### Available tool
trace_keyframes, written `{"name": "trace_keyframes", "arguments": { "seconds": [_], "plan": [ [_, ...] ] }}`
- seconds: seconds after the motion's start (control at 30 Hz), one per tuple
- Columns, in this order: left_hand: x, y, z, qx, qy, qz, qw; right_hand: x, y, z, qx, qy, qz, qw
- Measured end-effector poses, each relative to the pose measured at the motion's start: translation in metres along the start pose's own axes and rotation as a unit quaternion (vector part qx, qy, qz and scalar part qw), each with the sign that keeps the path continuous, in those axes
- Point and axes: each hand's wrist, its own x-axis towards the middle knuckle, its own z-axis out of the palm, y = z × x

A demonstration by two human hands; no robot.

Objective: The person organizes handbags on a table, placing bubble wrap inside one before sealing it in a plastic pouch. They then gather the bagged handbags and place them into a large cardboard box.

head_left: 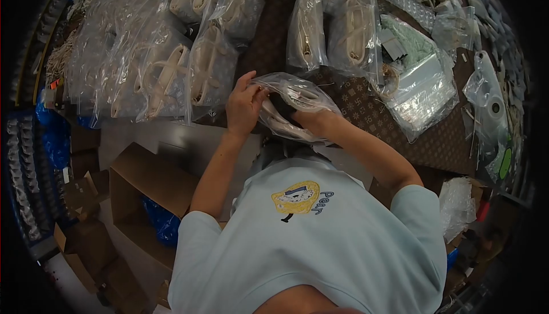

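A cream handbag (pixel 280 123) sits inside a clear plastic bag (pixel 327 100) at the table's front edge, close to my body. My left hand (pixel 243 104) is closed at the plastic bag's left side, thumb and fingers pinching its edge. On the right, my right hand (pixel 313 121) reaches into or over the handbag's dark opening. Its fingertips are hidden there, so their grip does not show. Pale curved handles lie at the far side of the handbag under the shiny plastic.
Several bagged cream handbags (pixel 163 79) crowd the table's left and back. To the right lie a stack of clear plastic sleeves (pixel 426 94) and a tape roll (pixel 389 79) on the brown patterned tabletop (pixel 366 108). An open cardboard box (pixel 150 179) stands on the floor at left.
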Motion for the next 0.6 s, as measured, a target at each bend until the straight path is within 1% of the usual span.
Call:
{"name": "trace_keyframes", "arguments": {
  "seconds": [0.03, 0.07, 0.1, 0.13, 0.17, 0.2, 0.23, 0.3, 0.33, 0.37, 0.4, 0.43, 0.47, 0.5, 0.53, 0.57, 0.6],
  "plan": [
    [-0.001, -0.004, 0.007, -0.003, 0.0, 0.001, 1.0, 0.0, -0.001, -0.001, 0.116, 0.055, 0.029, 0.991],
    [0.001, -0.008, 0.015, -0.103, 0.04, -0.02, 0.994, 0.009, 0.012, 0.015, 0.188, 0.072, 0.0, 0.98],
    [0.004, -0.012, 0.022, -0.202, 0.081, -0.041, 0.975, 0.011, 0.011, 0.009, 0.182, 0.073, 0.0, 0.981],
    [0.006, -0.015, 0.03, -0.205, 0.083, -0.04, 0.974, 0.011, 0.003, 0.004, 0.153, 0.037, 0.032, 0.987],
    [0.009, -0.018, 0.037, -0.358, 0.08, -0.099, 0.925, 0.009, -0.004, -0.002, 0.124, 0.001, 0.067, 0.99],
    [0.015, -0.018, 0.042, -0.502, 0.076, -0.154, 0.847, 0.004, -0.008, -0.01, 0.117, 0.001, 0.07, 0.991],
    [0.02, -0.02, 0.043, -0.508, 0.079, -0.152, 0.844, 0.0, -0.014, -0.018, 0.089, -0.007, 0.074, 0.993],
    [0.031, -0.024, 0.036, -0.546, -0.005, -0.17, 0.82, -0.002, -0.021, -0.023, 0.053, -0.015, 0.072, 0.996],
    [0.036, -0.025, 0.031, -0.549, -0.001, -0.169, 0.819, -0.003, -0.025, -0.021, 0.092, 0.063, 0.086, 0.99],
    [0.04, -0.026, 0.027, -0.542, -0.023, -0.155, 0.826, -0.003, -0.027, -0.019, 0.131, 0.141, 0.101, 0.976],
    [0.044, -0.023, 0.023, -0.535, -0.047, -0.14, 0.832, 0.005, -0.025, -0.017, 0.128, 0.141, 0.102, 0.976],
    [0.048, -0.021, 0.021, -0.536, -0.048, -0.137, 0.831, 0.02, -0.019, -0.014, 0.218, 0.163, 0.141, 0.952],
    [0.051, -0.019, 0.019, -0.491, -0.048, -0.109, 0.863, 0.033, -0.016, -0.01, 0.307, 0.183, 0.178, 0.917],
    [0.052, -0.018, 0.018, -0.442, -0.05, -0.081, 0.892, 0.043, -0.016, -0.007, 0.308, 0.187, 0.181, 0.915],
    [0.053, -0.017, 0.017, -0.442, -0.053, -0.076, 0.892, 0.054, -0.016, -0.007, 0.418, 0.152, 0.21, 0.87],
    [0.052, -0.016, 0.017, -0.444, -0.052, -0.076, 0.891, 0.06, -0.015, -0.007, 0.521, 0.114, 0.236, 0.812],
    [0.05, -0.015, 0.016, -0.446, -0.052, -0.077, 0.89, 0.059, -0.021, -0.007, 0.521, 0.117, 0.237, 0.812]
  ]
}}
